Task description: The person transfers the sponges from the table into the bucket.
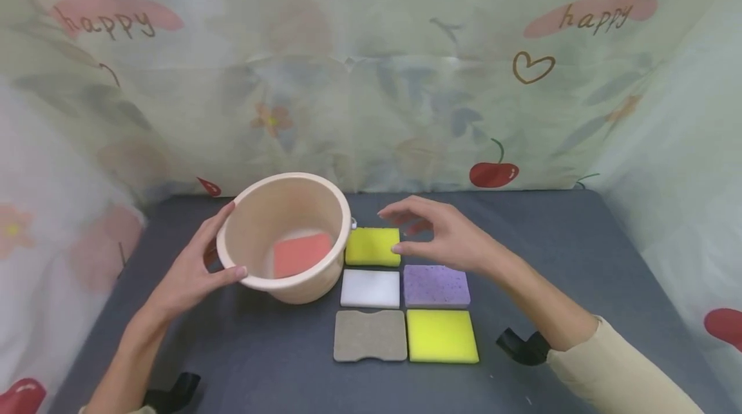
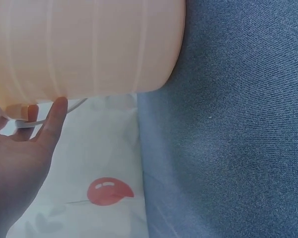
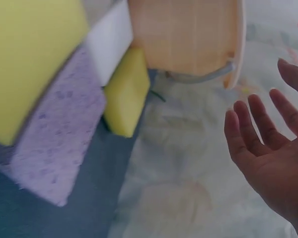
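The bucket (image 1: 307, 285) was pale peach, round and smooth-rimmed, with faint vertical ribs on its outer wall and a thin handle (image 3: 208, 77) hanging at its side; it was located on the left part of the dark blue-grey counter (image 1: 261, 356). Inside it, a flat, rectangular coral sponge (image 1: 301, 254) lay on the bottom. The left hand (image 1: 188, 275) gripped the bucket at its left side, thumb at the front of the rim and fingers against the outer wall. The right hand (image 1: 446, 234) held nothing; its fingers were loosely bent and parted from the thumb, above and near the far yellow sponge (image 1: 373, 246), which lay just beside the bucket. In front of that sponge lay a plain white block (image 1: 371, 288), with a dark-flecked purple sponge (image 1: 437, 286) on its right. Nearest the person were a grey pad (image 1: 370, 337), notched along its front and back edges, and a smooth, bright near yellow sponge (image 1: 443, 337) on its right. Count recorded: one bucket; two yellow sponges; one each of coral sponge, purple sponge, white block and grey pad. Five of these six pieces lay outside the bucket, one within. Two black wrist mounts (image 1: 524, 346) were noted, one at each forearm.
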Tool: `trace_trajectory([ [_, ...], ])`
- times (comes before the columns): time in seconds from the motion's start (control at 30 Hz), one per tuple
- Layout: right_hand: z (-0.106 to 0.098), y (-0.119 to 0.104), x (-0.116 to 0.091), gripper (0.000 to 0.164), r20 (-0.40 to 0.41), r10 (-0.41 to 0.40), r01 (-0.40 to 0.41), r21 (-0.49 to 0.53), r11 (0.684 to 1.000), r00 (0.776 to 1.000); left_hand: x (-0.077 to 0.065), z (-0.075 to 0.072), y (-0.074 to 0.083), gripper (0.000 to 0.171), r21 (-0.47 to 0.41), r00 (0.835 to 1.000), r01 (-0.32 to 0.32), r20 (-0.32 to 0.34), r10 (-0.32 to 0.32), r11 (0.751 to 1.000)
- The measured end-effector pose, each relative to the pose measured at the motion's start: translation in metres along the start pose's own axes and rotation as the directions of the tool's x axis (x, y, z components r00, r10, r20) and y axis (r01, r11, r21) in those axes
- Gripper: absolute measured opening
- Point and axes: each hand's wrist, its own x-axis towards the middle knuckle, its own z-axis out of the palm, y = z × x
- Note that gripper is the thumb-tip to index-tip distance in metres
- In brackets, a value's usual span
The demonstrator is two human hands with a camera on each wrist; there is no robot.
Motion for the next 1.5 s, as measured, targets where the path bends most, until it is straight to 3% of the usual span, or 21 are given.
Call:
trace_trajectory([
  [0.47, 0.005, 0.048, -0.041, 0.046, -0.084, 0.007, -0.01, -0.043, 0.999, 0.996, 0.001, 0.003, -0.003, 0.104, -0.014, 1.0, -0.003, -0.017, 0.003, 1.0],
  [1.03, 0.013, 0.098, -0.067, 0.044, -0.167, 0.046, -0.053, -0.04, 0.998, 0.985, 0.002, 0.003, -0.005, 0.103, -0.021, 1.0, 0.011, -0.022, -0.011, 1.0],
  [1.5, 0.021, 0.12, -0.083, 0.048, -0.138, 0.222, -0.242, -0.155, 0.958, 0.965, -0.001, 0.004, -0.005, 0.103, -0.02, 0.999, 0.019, -0.038, -0.02, 1.0],
])
